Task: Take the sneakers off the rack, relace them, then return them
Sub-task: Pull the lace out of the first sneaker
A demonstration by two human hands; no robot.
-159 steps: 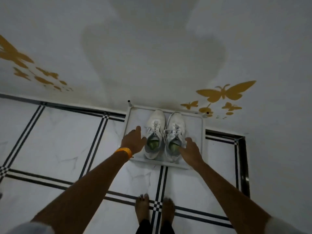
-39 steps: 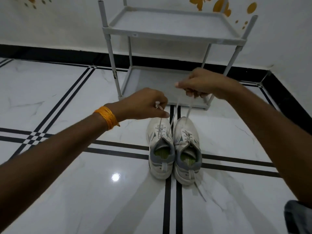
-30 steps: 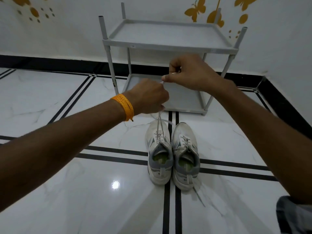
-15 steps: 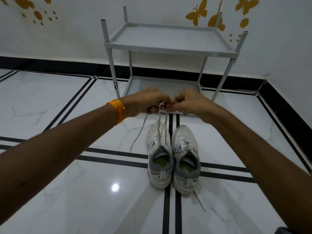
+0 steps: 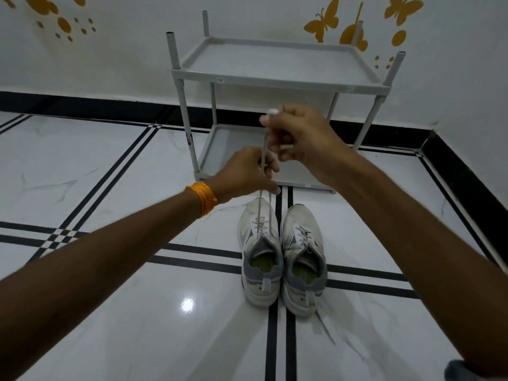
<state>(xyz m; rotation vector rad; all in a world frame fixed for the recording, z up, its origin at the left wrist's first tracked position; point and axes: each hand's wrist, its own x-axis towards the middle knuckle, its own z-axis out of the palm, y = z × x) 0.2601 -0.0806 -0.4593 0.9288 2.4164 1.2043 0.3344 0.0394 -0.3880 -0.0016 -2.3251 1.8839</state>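
At 9 o'clock in the view, the white marble floor (image 5: 110, 160) is crossed by black double lines, and a bright light spot is reflected on it lower down. The left forearm is stretched from the lower left corner towards the centre, and an orange thread band (image 5: 202, 198) is worn on its wrist. The left hand (image 5: 244, 174) is closed around the lace (image 5: 264, 149), which is pinched between its fingers just above the toe of the left sneaker (image 5: 259, 251).

From this hand the lace is drawn up, almost vertical, to the right hand (image 5: 302, 136), which is seen higher, towards 12 o'clock. The right hand is also closed, and the white tip of the lace is gripped between its thumb and forefinger. Below the left hand, two strands of the lace are seen to go down into the upper eyelets of the left sneaker.

The two sneakers are placed on the floor, side by side and touching, at about 6 o'clock from the hands, with the toes pointed to the rack (image 5: 277, 78). They are white with grey collars and greenish insoles. The right sneaker (image 5: 302, 259) is laced, and one loose lace end (image 5: 325, 327) is laid on the floor behind its heel.

The grey two-shelf rack is stood against the wall at 12 o'clock, and nothing is seen on its shelves. Yellow butterfly stickers (image 5: 324, 22) are fixed on the wall at 1 o'clock. The right forearm is extended from the lower right corner.
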